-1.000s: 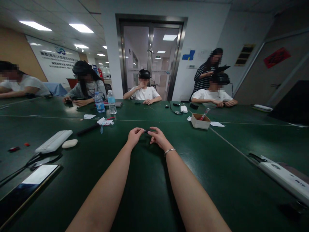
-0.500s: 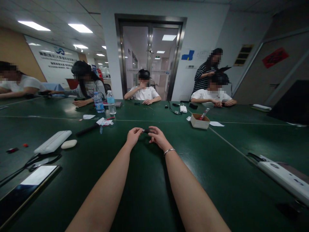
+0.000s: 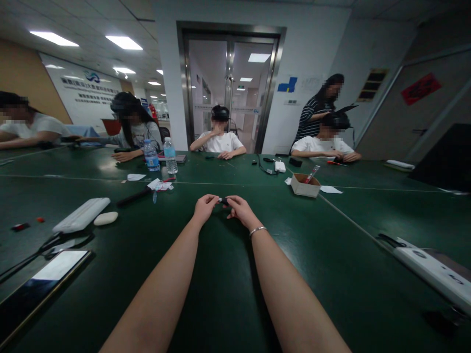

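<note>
Between my hands, above the green table (image 3: 221,274), is a small dark object with a shiny metal end (image 3: 222,201); it is too small to name its kind. My left hand (image 3: 205,208) pinches the metal end between thumb and fingertips. From the other side, my right hand (image 3: 241,211), below a silver bracelet (image 3: 258,231), closes thumb and forefinger on the dark part. The fingers cover much of the object.
On the left lie a phone (image 3: 44,279), a white power bank (image 3: 81,215), a pale oval object (image 3: 106,218) and cables. Two water bottles (image 3: 170,156) stand farther back. A small box (image 3: 305,186) and a white device (image 3: 434,267) are at right. Several people sit opposite.
My right fingers have closed in on the dark part from a looser, more spread pose. My left hand keeps its pinch on the metal end.
</note>
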`<state>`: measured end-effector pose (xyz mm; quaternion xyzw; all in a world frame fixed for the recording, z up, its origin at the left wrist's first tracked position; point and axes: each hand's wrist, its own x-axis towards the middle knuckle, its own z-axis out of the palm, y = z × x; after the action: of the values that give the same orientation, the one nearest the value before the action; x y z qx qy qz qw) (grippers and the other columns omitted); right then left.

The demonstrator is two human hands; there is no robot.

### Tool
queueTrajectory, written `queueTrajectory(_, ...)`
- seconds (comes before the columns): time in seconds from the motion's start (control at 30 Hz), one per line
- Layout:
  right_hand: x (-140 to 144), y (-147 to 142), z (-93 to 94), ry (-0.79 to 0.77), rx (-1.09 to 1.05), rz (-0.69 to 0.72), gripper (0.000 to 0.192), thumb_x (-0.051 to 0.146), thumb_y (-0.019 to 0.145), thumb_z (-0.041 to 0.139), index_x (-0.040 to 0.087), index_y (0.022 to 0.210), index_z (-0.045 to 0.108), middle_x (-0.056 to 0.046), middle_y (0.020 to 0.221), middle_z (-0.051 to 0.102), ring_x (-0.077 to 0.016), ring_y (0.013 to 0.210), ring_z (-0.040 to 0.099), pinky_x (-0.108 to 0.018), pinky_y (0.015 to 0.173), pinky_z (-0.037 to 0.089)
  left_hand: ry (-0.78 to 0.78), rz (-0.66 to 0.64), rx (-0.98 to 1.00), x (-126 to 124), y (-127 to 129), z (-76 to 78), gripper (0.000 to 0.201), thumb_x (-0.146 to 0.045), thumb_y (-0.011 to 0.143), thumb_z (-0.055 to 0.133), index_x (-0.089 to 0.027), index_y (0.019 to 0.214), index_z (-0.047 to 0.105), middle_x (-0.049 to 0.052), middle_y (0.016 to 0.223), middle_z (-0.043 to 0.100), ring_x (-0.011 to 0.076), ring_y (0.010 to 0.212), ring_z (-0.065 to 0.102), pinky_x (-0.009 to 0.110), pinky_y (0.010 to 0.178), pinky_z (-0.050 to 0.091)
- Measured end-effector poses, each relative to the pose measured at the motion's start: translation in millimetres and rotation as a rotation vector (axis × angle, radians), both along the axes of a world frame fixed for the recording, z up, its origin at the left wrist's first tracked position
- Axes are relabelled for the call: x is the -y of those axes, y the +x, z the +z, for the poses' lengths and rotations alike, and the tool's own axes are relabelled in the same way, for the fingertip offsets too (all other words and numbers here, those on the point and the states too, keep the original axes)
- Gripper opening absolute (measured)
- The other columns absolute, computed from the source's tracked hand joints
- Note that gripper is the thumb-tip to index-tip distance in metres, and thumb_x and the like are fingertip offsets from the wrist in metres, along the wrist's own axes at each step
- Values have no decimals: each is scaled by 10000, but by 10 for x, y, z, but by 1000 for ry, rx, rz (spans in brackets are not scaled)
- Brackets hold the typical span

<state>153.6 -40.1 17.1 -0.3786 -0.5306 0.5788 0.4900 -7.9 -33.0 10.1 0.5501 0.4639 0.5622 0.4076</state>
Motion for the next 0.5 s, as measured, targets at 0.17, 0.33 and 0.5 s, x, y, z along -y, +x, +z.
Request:
queueTrajectory(0.17,-25,3,-51,42,44,38,231,127,779,612,178,986,525,3,864,630,-14,366,445,-218,439,552,-14,12,13,29,5,37,323,-432,666,665,-141,805,645,58,736,655,141,625,554,271,622,433)
queueTrajectory(0.33,-32,-59,-96,115,314,-63,243,103,754,618,167,970,528,-24,922,612,-53,461,512,-218,434,507,-5,17,-34,34,3,29,342,-460,681,649,-147,818,635,59,745,650,148,628,557,271,608,427)
queueTrajectory(0.5,60,-162,-61,415,844,-295,268,231,618,771,164,805,592,-43,932,529,-189,855,527,-337,750,467,44,144,-231,72,2,12,308,-484,682,647,-182,683,584,22,645,611,151,595,539,267,585,403)
